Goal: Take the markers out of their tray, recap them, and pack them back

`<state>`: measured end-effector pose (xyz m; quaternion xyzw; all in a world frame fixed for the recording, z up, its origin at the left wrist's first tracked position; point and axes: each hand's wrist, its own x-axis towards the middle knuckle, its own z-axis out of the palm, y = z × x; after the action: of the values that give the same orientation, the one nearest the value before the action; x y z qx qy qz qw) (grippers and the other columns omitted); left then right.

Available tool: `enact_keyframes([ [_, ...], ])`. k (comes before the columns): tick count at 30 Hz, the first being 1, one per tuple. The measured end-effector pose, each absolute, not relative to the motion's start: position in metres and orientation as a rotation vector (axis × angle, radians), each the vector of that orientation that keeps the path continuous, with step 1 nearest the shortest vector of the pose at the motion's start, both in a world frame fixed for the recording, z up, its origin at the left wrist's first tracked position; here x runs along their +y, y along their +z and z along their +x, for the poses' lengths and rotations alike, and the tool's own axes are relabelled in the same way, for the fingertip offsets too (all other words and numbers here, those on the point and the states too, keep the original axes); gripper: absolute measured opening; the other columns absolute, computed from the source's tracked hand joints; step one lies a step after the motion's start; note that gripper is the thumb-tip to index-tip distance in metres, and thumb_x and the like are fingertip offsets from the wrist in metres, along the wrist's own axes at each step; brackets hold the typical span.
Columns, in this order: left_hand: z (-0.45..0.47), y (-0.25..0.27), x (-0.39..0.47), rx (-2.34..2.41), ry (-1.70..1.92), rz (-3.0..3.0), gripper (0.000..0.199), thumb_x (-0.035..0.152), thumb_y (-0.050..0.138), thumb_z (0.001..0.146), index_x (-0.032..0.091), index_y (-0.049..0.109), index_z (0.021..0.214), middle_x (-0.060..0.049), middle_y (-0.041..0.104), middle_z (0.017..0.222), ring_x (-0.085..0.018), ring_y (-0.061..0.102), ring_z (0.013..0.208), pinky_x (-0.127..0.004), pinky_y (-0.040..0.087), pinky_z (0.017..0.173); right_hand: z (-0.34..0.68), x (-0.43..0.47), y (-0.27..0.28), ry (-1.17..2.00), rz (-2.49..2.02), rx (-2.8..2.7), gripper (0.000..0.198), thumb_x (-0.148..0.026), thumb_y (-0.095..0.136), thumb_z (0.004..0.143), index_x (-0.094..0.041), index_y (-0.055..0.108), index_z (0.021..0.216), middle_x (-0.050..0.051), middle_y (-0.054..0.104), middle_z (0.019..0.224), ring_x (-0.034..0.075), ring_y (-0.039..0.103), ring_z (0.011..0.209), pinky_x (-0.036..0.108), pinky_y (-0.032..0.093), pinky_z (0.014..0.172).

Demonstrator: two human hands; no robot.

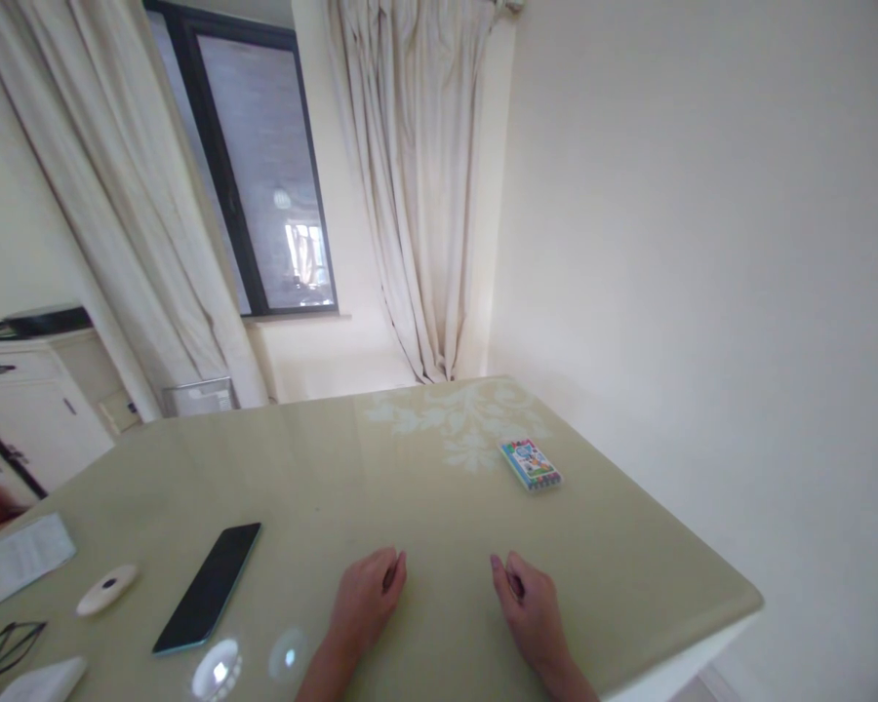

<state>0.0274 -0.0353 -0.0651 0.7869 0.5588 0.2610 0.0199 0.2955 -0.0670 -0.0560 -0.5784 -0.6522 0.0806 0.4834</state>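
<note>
My left hand (368, 597) rests on the table (322, 487) in a loose fist, thumb side up, and nothing shows in its curled fingers. To its right, a short gap away, my right hand (528, 606) lies in a similar loose fist, also with nothing visible in it. A small colourful flat pack (531, 464) with a cartoon picture on its face lies beyond my right hand, apart from it. On the left side, a dark-screened phone (211, 587) with a light blue edge is the thing nearest my left hand.
Further left lie a white oval object (107, 590), folded papers (25, 558), dark-framed glasses (7, 651) and a white object (48, 681). A wall (702, 292) runs along the right. Behind the table are curtains (417, 175), a window (263, 166) and a white cabinet (33, 409).
</note>
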Motion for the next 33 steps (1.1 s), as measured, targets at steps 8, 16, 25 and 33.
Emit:
enact_keyframes([
  [8, 0.026, -0.064, -0.040, 1.758, 0.725, 2.447, 0.047, 0.034, 0.034, 0.105, 0.021, 0.055, 0.064, 0.000, 0.062, 0.061, -0.014, 0.056, 0.055, -0.027, 0.031, 0.059, 0.307, -0.058, -0.051, 0.401, -1.485, -1.280, 0.057, -0.072, 0.047, 0.088, -0.028, 0.026, 0.060, -0.007, 0.026, 0.055, 0.013, 0.031, 0.049, 0.027, 0.028, 0.048],
  [16, 0.031, -0.063, -0.042, 1.659, 0.687, 2.526, 0.047, 0.032, 0.034, 0.103, 0.022, 0.060, 0.065, -0.001, 0.065, 0.060, -0.014, 0.057, 0.054, -0.028, 0.031, 0.057, 0.337, -0.013, -0.058, 0.194, -1.567, -1.196, 0.049, -0.068, 0.050, 0.089, -0.021, 0.061, 0.094, 0.010, 0.066, 0.089, 0.026, 0.061, 0.078, 0.036, 0.050, 0.070],
  [25, 0.038, -0.059, -0.039, 1.589, 0.662, 2.476, 0.035, 0.034, 0.046, 0.099, 0.024, 0.059, 0.069, -0.001, 0.065, 0.066, -0.016, 0.059, 0.059, -0.028, 0.035, 0.058, 0.401, 0.083, -0.044, 0.015, -2.096, -1.269, 0.063, -0.064, 0.061, 0.082, -0.025, 0.065, 0.132, 0.021, 0.051, 0.145, 0.045, 0.052, 0.126, 0.062, 0.042, 0.095],
  [33, 0.063, -0.050, -0.010, 1.627, 0.920, 2.213, 0.047, 0.051, 0.053, 0.097, 0.021, 0.059, 0.132, -0.014, 0.065, 0.131, -0.029, 0.060, 0.120, -0.044, 0.046, 0.102, 0.321, 0.059, -0.057, 0.057, -1.816, -1.640, 0.038, -0.052, 0.067, 0.083, -0.028, 0.071, 0.113, 0.014, 0.070, 0.113, 0.034, 0.067, 0.102, 0.048, 0.050, 0.085],
])
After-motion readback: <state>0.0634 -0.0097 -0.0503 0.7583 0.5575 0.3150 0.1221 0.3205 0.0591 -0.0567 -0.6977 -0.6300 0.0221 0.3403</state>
